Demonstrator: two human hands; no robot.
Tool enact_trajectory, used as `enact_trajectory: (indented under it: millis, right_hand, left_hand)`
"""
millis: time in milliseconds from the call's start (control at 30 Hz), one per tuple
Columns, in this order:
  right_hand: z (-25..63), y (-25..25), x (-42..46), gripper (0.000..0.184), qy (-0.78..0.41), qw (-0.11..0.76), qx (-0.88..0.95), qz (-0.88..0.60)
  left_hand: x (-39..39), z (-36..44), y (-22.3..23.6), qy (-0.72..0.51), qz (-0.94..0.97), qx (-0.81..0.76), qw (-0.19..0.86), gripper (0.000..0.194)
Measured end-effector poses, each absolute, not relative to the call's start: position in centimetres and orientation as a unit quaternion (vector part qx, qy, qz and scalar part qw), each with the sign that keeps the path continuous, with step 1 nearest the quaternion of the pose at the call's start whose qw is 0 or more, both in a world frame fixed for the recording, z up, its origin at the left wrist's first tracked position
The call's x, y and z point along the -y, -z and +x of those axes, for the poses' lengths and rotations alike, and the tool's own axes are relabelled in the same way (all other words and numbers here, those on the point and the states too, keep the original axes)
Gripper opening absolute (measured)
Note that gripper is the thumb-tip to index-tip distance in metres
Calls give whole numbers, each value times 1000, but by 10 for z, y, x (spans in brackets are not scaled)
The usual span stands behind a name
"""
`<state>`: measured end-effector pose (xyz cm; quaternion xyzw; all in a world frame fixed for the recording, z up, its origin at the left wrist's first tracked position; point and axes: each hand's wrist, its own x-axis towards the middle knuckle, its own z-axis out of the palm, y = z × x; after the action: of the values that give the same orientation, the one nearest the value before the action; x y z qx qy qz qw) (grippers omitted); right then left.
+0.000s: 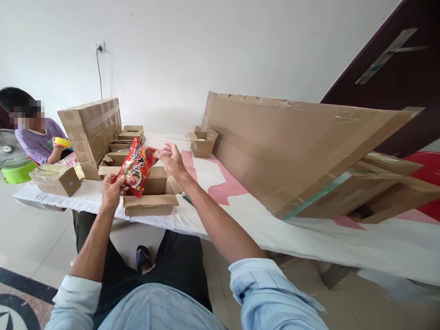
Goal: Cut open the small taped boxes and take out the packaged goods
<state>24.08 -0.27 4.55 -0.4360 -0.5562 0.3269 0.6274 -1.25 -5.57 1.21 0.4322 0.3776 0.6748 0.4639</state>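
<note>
A red snack packet [136,167] is held over an open cardboard box [151,201] at the table's near edge. My left hand [112,189] grips the packet's lower corner with closed fingers. My right hand [172,159] pinches its upper right corner, the other fingers spread above. The packet is tilted, its top toward the stacked boxes.
Sealed and open cardboard boxes [92,129] are stacked at the back left. A small open box [202,143] and large flattened cartons [295,151] lie to the right on the white-covered table [343,238]. Another person [37,137] sits at the far left holding yellow tape [62,142].
</note>
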Motion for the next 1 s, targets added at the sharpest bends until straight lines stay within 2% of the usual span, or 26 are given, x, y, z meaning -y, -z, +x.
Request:
enact_trajectory:
  millis: [67, 167, 233, 367, 600, 1000]
  right_hand:
    - [227, -25, 6, 79, -409, 616, 516, -433]
    - [204, 0, 15, 72, -564, 545, 501, -367]
    - [194, 11, 18, 68, -606, 533, 494, -325]
    - [192, 19, 18, 66, -613, 573, 468, -277]
    - [197, 26, 14, 63, -598, 590, 469, -273]
    - [192, 26, 16, 42, -588, 571, 452, -351]
  left_hand:
    - [54, -5, -8, -697, 415, -361, 461, 72]
    - [54, 2, -5, -685, 419, -355, 479, 74]
    - [55, 1, -5, -653, 445, -364, 492, 76]
    - [55, -10, -12, -591, 489, -388, 511, 75]
    - [34, -12, -27, -574, 512, -372, 519, 76]
    - [9, -10, -11, -584, 502, -423, 477, 42]
